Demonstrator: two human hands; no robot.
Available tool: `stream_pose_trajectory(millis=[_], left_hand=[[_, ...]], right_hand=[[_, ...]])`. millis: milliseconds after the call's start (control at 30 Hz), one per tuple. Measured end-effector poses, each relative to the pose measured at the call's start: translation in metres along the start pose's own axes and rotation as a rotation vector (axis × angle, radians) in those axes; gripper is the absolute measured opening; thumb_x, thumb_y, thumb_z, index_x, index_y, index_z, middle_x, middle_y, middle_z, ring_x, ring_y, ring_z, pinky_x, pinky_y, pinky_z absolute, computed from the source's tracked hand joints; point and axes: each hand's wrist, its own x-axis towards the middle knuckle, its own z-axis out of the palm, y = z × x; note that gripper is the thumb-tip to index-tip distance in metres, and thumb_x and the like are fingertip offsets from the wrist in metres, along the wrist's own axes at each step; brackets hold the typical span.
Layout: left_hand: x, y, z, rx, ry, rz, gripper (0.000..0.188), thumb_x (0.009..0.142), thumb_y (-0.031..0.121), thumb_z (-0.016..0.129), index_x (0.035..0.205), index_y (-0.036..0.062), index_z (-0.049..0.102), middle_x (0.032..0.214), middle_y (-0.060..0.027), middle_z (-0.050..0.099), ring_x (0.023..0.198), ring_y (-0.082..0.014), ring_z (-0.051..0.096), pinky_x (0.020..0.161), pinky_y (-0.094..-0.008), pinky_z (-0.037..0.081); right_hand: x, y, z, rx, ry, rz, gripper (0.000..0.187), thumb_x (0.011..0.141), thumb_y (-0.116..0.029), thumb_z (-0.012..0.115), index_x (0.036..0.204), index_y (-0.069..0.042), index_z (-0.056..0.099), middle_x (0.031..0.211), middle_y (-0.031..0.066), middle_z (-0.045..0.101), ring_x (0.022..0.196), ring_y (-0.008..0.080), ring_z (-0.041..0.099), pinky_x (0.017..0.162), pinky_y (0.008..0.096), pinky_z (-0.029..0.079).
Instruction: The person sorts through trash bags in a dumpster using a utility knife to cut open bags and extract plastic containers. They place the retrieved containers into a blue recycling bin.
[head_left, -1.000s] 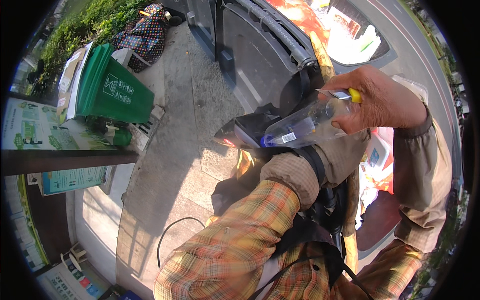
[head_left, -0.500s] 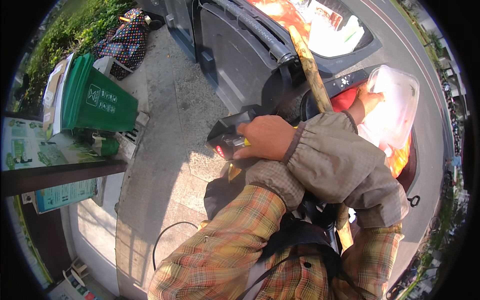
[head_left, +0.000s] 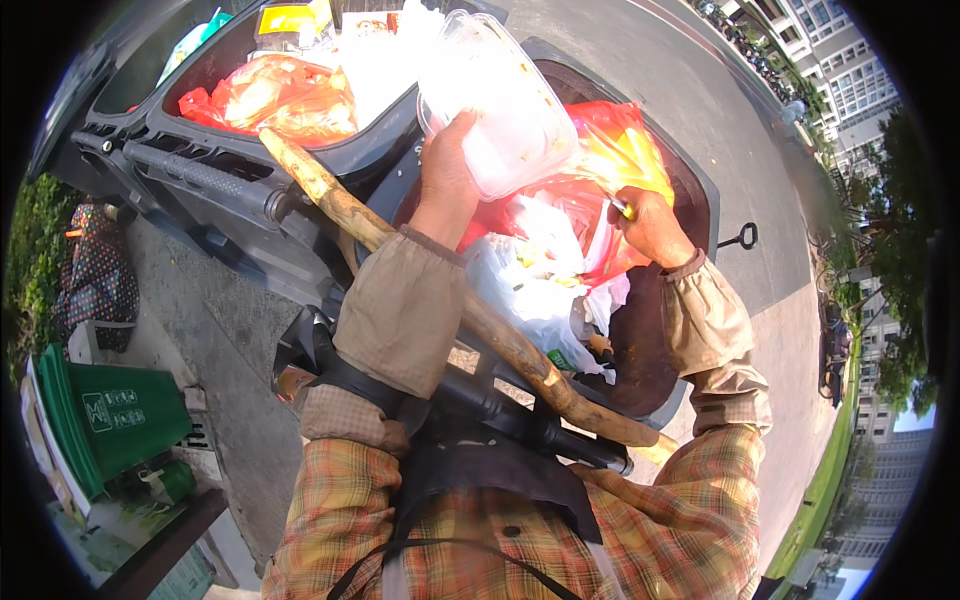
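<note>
An open bin, dark-rimmed with a reddish-brown inner wall, carries a heap of bags. A white plastic bag fills its near side, and a red-and-yellow bag lies toward the far side. A wooden pole slants past the near rim; whether it rests there is unclear. Beside it, a grey bin holds an orange-red bag, whitish items and a yellow-topped package. The grey paving bears a green bin and a dotted bundle.
</note>
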Motion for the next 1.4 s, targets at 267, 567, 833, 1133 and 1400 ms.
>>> stream_pose_trajectory(millis=[267, 567, 833, 1133, 1400], left_hand=[[-0.012, 0.007, 0.013, 0.108, -0.03, -0.087, 0.042, 0.087, 0.014, 0.051, 0.122, -0.0032, 0.038, 0.118, -0.0157, 0.05, 0.107, -0.0258, 0.051, 0.092, -0.0378, 0.041], [-0.018, 0.011, 0.013, 0.1, -0.049, -0.23, 0.04, 0.088, 0.017, 0.048, 0.122, -0.0027, 0.041, 0.117, -0.0167, 0.051, 0.105, -0.0269, 0.052, 0.091, -0.0393, 0.043], [-0.017, 0.01, 0.008, 0.081, -0.072, -0.308, 0.04, 0.088, 0.018, 0.049, 0.122, -0.0025, 0.041, 0.116, -0.0161, 0.052, 0.103, -0.0264, 0.053, 0.088, -0.0392, 0.045], [-0.019, 0.017, 0.014, 0.211, -0.057, -0.283, 0.04, 0.087, 0.019, 0.052, 0.12, -0.0017, 0.043, 0.112, -0.0157, 0.054, 0.101, -0.026, 0.055, 0.087, -0.0391, 0.045], [-0.008, 0.012, 0.004, 0.22, -0.034, -0.262, 0.04, 0.087, 0.018, 0.051, 0.121, -0.0016, 0.043, 0.115, -0.0157, 0.052, 0.104, -0.0268, 0.053, 0.09, -0.0393, 0.043]], right_hand=[[0.06, 0.06, 0.157, -0.221, -0.123, 0.258, 0.02, 0.076, -0.016, 0.054, 0.085, -0.001, 0.066, 0.084, 0.0202, 0.062, 0.079, 0.0328, 0.061, 0.07, 0.0383, 0.049], [0.123, 0.033, 0.185, -0.161, -0.17, 0.306, 0.02, 0.075, -0.015, 0.055, 0.087, -0.001, 0.063, 0.085, 0.0193, 0.061, 0.077, 0.0328, 0.061, 0.068, 0.0389, 0.049], [0.129, 0.037, 0.194, -0.117, -0.137, 0.324, 0.02, 0.074, -0.014, 0.057, 0.09, -0.002, 0.061, 0.085, 0.0185, 0.059, 0.076, 0.0329, 0.061, 0.066, 0.0395, 0.049], [0.133, 0.04, 0.191, -0.09, -0.122, 0.311, 0.022, 0.073, -0.013, 0.058, 0.092, -0.002, 0.058, 0.086, 0.0176, 0.058, 0.074, 0.033, 0.06, 0.064, 0.0401, 0.049], [0.119, 0.021, 0.16, -0.144, -0.106, 0.204, 0.025, 0.072, -0.012, 0.059, 0.094, -0.002, 0.055, 0.086, 0.0168, 0.056, 0.073, 0.0331, 0.06, 0.062, 0.0407, 0.049]])
